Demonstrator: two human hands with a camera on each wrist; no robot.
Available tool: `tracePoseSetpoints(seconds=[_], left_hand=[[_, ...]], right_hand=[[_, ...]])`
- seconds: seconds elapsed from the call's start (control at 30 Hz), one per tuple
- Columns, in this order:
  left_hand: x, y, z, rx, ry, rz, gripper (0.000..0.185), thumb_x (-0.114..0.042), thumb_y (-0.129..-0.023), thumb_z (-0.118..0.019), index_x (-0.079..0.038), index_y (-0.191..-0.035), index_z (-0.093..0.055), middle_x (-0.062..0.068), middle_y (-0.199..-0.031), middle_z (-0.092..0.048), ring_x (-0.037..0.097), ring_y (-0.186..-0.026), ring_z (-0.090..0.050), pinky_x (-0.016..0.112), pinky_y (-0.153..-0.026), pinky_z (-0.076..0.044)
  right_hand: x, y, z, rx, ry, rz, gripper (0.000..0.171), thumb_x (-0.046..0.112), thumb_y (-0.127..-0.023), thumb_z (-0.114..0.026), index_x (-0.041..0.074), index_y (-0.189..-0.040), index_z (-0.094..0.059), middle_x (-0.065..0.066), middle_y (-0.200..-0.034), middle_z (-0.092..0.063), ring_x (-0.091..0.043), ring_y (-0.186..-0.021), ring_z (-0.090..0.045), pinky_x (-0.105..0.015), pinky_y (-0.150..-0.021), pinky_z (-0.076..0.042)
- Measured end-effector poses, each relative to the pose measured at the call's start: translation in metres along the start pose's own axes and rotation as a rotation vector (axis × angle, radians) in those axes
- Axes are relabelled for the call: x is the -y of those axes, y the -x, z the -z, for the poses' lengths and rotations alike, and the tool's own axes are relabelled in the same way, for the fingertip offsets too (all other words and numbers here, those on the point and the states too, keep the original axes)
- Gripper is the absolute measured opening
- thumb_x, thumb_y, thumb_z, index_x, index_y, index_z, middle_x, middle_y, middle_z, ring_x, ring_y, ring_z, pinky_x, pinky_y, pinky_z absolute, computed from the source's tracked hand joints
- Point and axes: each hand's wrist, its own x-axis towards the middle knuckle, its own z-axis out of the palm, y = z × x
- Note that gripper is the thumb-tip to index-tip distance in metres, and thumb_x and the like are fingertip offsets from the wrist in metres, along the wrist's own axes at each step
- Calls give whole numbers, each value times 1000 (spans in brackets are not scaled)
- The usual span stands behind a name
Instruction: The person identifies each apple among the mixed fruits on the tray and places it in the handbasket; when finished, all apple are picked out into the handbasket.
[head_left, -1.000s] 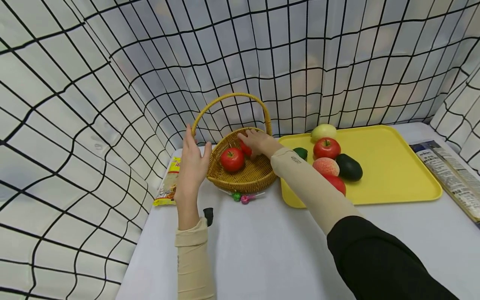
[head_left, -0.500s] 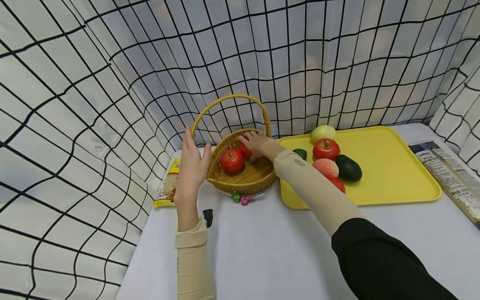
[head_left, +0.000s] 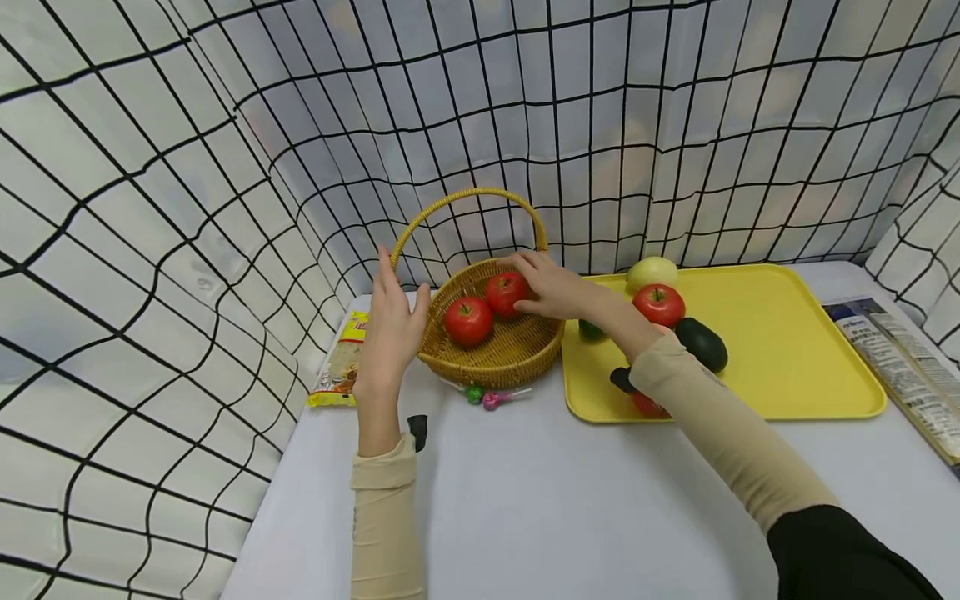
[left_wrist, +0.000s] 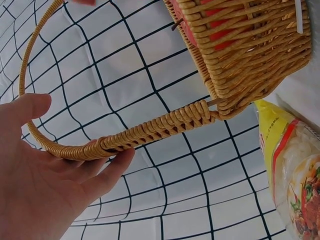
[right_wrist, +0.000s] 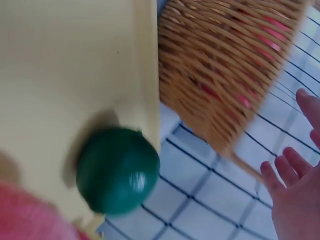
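A wicker basket (head_left: 487,371) with a tall arched handle stands at the back of the table. Two red apples (head_left: 468,322) lie in it, side by side. My left hand (head_left: 392,333) is upright at the handle's left side. In the left wrist view, its nearly straight fingers rest against the handle (left_wrist: 155,129), thumb apart. Over the basket's right rim reaches my right hand (head_left: 555,290), its fingers extended beside the right-hand apple (head_left: 507,294). The right wrist view shows that hand (right_wrist: 300,190) with spread fingers, holding nothing; the basket wall (right_wrist: 225,65) is left of it.
A yellow tray (head_left: 795,350) to the right bears a pale yellow-green fruit (head_left: 652,272), another apple (head_left: 659,305), an avocado (head_left: 702,345) and a round green fruit (right_wrist: 117,170). Lollipops (head_left: 491,401) lie before the basket, a food packet (head_left: 341,367) left. Black netting surrounds the table.
My right hand has let go of the right-hand apple, which now shows in the basket. That hand has drawn back to the right. The left hand stays at the handle.
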Motion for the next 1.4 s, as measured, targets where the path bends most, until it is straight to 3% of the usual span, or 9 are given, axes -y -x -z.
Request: tracePoseSetpoints(seconds=[0.27,0.43,0.73,0.83,0.97,1.03,1.1,1.23,1.4], left_hand=[[-2,-1,0,-20,-7,-16,85,-41,-108,-46,-21,-165,13,20,-172,-12,40,-153,-34,57,-123,-34],[-3,0,-3,-10,-8,-14,85,-40,-108,-47,-22,-165,13,18,-173,-11,39,-152,-37,57,-123,-35],[-4,2,-7,22,-12,-13,84,-41,-108,-45,-21,-165,13,16,-174,-4,40,-158,-22,57,-127,-27],[-2,0,-8,3,-25,-30,84,-39,-108,-46,-21,-165,12,17,-174,-6,40,-158,-22,57,-126,-28],[-1,-2,-11,-15,-31,-40,83,-40,-108,-45,-21,-165,12,17,-174,-8,39,-158,-23,57,-126,-30],[0,-1,-11,-15,-30,-22,83,-40,-108,-45,-22,-165,13,17,-173,-11,39,-156,-28,58,-124,-32],[0,0,-11,-10,-21,-7,83,-39,-108,-45,-23,-165,13,20,-171,-17,39,-153,-34,59,-120,-37],[1,1,-8,-10,-24,-7,81,-34,-109,-45,-21,-166,11,24,-164,-29,40,-144,-45,59,-113,-45],[1,-2,-3,-32,-37,-32,81,-33,-108,-45,-18,-166,9,25,-164,-28,41,-144,-45,59,-114,-44]], right_hand=[[7,78,47,-156,-16,-51,60,29,-101,-66,18,-154,-40,-13,-158,-41,-33,-148,-38,-56,-121,-38],[11,128,62,-290,-38,-80,53,26,-101,-65,17,-150,-46,-9,-154,-47,-29,-143,-43,-54,-117,-44],[22,203,72,-464,-80,-109,54,17,-99,-68,20,-149,-49,-6,-147,-55,-29,-140,-47,-59,-113,-44],[27,221,79,-535,-49,-88,57,14,-96,-72,19,-149,-50,-7,-146,-56,-29,-135,-51,-34,-119,-43],[30,238,90,-618,19,-64,62,7,-92,-74,15,-149,-51,-11,-144,-58,-31,-131,-53,-3,-113,-27],[32,243,95,-628,48,-79,64,7,-92,-74,16,-150,-50,-11,-145,-57,-31,-133,-52,-9,-118,-30],[33,248,100,-622,78,-108,62,9,-93,-73,18,-150,-50,-11,-145,-57,-32,-135,-50,-27,-122,-39],[34,256,107,-605,112,-159,59,11,-94,-72,17,-149,-51,-14,-143,-57,-37,-134,-50,-61,-108,-44],[28,262,112,-569,90,-233,55,16,-98,-68,17,-151,-50,-17,-142,-57,-41,-131,-50,-66,-101,-44]])
